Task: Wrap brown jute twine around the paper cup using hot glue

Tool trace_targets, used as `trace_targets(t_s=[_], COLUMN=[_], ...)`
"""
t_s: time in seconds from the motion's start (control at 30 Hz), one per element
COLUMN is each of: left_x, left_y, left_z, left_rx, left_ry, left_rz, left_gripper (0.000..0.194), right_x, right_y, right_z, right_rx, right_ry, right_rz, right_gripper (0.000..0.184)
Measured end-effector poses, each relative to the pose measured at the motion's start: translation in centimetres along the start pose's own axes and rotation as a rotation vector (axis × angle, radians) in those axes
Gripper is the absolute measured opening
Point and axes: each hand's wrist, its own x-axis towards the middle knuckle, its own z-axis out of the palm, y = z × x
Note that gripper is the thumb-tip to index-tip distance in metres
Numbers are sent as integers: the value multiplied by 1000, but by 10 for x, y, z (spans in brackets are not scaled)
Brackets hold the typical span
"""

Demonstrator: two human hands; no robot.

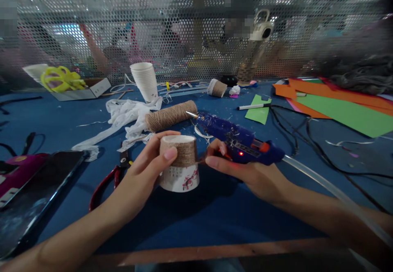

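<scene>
Step in hand looks like winding twine round an upturned paper cup (176, 180) and gluing it. Cup is wide end down, low over the bench (215, 218); contact with it can't be told. Twine band (186, 153) covers the narrow upper part, printed lower part bare.

Left hand (149, 163) at the cup's left: fingers gripping it, thumb on the band. Right hand (254, 177) just right of the cup: fingers closed round the glue gun (235, 137), thumb and index together by a short twine strand (202, 157) at the cup wall; looks like a pinch, blurry. Nozzle (192, 114) points left, beyond the cup's rim, apart from it. Red light (241, 154) on.

Next move seems to call for strand held taut and laid snug under the last turn, cup turned by the left hand, hot tip clear of fingers.

Twine roll (170, 116) just behind the cup; cup stack (144, 79) farther behind, left.

Writing: cup has pink blossom print plus tiny dark characters, too small to read. Gun label pale, blurred. Box (100, 89) far behind-left of the cup has marks, illegible. No brand readable.
</scene>
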Motion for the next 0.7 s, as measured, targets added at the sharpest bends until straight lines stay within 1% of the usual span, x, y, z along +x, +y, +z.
trace_targets(t_s=[0.07,0.2,0.4,0.57,0.7], left_x=[-1,-2,-2,-2,-2], left_y=[1,1,-3,-3,-6], left_z=[0,-2,-5,-6,-8], left_rx=[11,37,14,56,42], left_ry=[-17,-41,-88,-86,-105], left_rz=[-8,5,33,45,73], left_gripper=[39,39,35,37,35], right_x=[0,0,1,2,1], right_y=[0,-2,-2,1,2], right_z=[1,2,4,4,3], right_rx=[-2,-2,49,69,43], right_ry=[21,11,2,-6,-15], right_rz=[14,26,4,0,15], right_gripper=[23,21,16,19,18])
